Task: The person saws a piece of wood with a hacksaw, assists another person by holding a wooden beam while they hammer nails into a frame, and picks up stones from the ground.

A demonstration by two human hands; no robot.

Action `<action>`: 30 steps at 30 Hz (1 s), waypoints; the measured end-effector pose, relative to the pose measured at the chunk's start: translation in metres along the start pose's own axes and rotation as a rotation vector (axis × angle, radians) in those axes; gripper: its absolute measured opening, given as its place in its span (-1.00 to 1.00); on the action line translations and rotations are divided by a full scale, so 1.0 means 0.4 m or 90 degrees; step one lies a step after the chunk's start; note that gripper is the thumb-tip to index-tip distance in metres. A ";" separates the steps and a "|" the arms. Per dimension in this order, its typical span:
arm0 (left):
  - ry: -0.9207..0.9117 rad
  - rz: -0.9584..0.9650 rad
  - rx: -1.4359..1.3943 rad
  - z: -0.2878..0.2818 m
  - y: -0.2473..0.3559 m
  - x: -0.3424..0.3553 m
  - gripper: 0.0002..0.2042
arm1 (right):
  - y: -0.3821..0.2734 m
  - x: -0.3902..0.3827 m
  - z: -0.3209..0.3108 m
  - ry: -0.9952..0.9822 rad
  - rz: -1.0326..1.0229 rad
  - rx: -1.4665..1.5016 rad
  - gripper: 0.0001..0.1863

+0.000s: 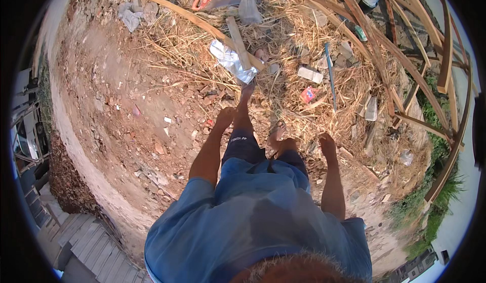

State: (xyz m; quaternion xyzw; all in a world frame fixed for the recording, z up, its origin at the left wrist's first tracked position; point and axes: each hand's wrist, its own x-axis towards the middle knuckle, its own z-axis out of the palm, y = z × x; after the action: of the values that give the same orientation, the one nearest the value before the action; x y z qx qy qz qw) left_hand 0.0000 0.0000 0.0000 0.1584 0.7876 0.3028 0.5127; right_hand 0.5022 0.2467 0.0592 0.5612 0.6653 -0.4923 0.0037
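At 11 o'clock from the blue shirt [268, 194], the left hand [226, 116] hangs beside the left leg [243, 115]; at 2 o'clock the right hand [325, 140] hangs above straw [298, 115] and rubble [177, 126]. Neither shows anything in its grasp, and the fingers are too small to tell whether they are spread or pressed together.

Out at 1 o'clock, a blue rod [330, 75] could roll underfoot if stepped on. Between 11 and 12 o'clock, a short board [236, 40] crosses a long plank [187, 15] over a silver sheet [223, 56]; the crossing could rock under a foot, since the ground looks loose. Farther on, the saw [225, 2] lies exposed, so a careless reach could cut a hand. At 2 o'clock the timbers [446, 55] overlap and could shift if pulled.

Counted: 2 hands, 1 red packet [308, 94], 1 blue rod, 1 silver sheet, 1 short board, 1 long plank, 1 saw, at least 2 grey bags [249, 8]; the timbers are too tangled to count.
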 end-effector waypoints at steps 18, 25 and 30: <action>0.125 -0.109 0.014 -0.046 0.109 1.260 -0.27 | -0.299 0.213 0.369 -0.127 0.392 0.117 -0.62; 0.146 -0.119 -0.069 0.034 0.120 1.205 -0.43 | -0.156 0.271 0.264 -0.025 0.438 0.057 -0.60; 0.031 -0.187 -0.513 0.092 0.218 0.950 -0.55 | 0.003 0.439 0.183 -0.096 0.405 -0.063 -0.56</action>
State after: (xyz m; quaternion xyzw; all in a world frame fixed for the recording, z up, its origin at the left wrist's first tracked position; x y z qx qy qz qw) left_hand -0.1333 0.2913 -0.2254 -0.1752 0.6327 0.5136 0.5524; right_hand 0.3977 0.3289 -0.0773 0.7019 0.4774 -0.4741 0.2338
